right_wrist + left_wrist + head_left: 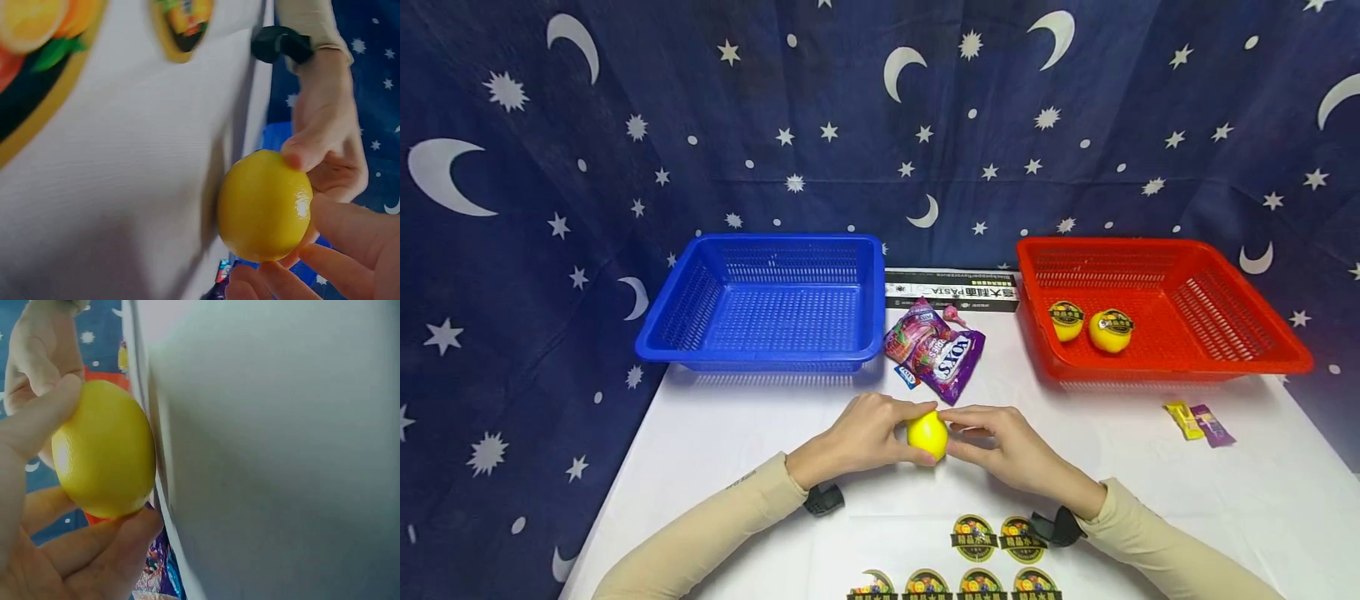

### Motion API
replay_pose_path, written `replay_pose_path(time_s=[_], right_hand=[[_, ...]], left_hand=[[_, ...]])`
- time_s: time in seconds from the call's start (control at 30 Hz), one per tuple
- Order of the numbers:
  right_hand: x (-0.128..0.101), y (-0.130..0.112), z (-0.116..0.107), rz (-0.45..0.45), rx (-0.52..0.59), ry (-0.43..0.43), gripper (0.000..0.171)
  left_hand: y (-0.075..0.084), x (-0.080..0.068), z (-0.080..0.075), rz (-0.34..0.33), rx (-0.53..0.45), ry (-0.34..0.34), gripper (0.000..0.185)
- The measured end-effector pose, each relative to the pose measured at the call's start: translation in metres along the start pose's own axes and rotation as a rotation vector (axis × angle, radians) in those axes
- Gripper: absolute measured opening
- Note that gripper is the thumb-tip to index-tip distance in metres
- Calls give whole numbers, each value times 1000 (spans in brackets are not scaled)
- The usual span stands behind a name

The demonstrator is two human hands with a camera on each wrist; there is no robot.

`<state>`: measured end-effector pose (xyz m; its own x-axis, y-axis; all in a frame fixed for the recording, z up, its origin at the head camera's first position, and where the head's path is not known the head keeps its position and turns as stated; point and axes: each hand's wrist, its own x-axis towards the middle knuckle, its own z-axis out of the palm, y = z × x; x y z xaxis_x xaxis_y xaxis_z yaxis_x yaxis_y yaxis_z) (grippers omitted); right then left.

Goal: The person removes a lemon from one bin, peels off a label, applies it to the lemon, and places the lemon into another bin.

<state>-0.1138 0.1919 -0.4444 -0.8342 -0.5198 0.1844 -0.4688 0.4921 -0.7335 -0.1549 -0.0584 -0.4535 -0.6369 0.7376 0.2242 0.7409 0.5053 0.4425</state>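
A smooth yellow lemon (927, 437) is held between both hands low over the white table, in front of the candy bag. My left hand (871, 433) pinches it from the left, thumb on the near side and fingers on the far side; the left wrist view shows the lemon (105, 450) in this grip. From the right, my right hand (1011, 446) has its thumb and fingertips at the lemon's other side. In the right wrist view the lemon (265, 206) lies between the two hands, and no label shows on it.
A blue basket (760, 360) stands at back left. The red basket (1180, 367) at back right holds two labelled lemons (1109, 331). Between them lie a pasta box (951, 292), a purple candy bag (936, 350) and a lollipop (953, 314). Wrapped candies (1212, 426) lie right; round fruit stickers (974, 537) lie in front.
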Motion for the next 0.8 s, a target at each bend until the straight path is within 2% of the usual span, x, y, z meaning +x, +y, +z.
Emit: replay_pose_path(time_s=[0.23, 0.37, 0.5, 0.6, 0.67, 0.73, 0.8], right_hand=[[0, 4, 6, -11, -99, 56, 41], [-2, 3, 4, 12, -121, 55, 41], [-14, -1, 0, 59, -129, 39, 42], [-32, -5, -5, 92, -159, -13, 40], [-45, -8, -8, 122, -193, -74, 37], [-56, -9, -12, 161, -222, -141, 35], [-66, -10, -15, 195, -229, -189, 32]], left_hand=[[2, 4, 0, -31, -3, -55, 75], [5, 3, -4, -80, 3, -99, 78], [11, -5, -8, -164, 19, -122, 91], [20, -19, -9, -233, 80, -60, 101], [28, -30, -9, -248, 135, 12, 97], [38, -40, -8, -208, 183, 85, 81], [49, -46, -5, -108, 198, 116, 57]])
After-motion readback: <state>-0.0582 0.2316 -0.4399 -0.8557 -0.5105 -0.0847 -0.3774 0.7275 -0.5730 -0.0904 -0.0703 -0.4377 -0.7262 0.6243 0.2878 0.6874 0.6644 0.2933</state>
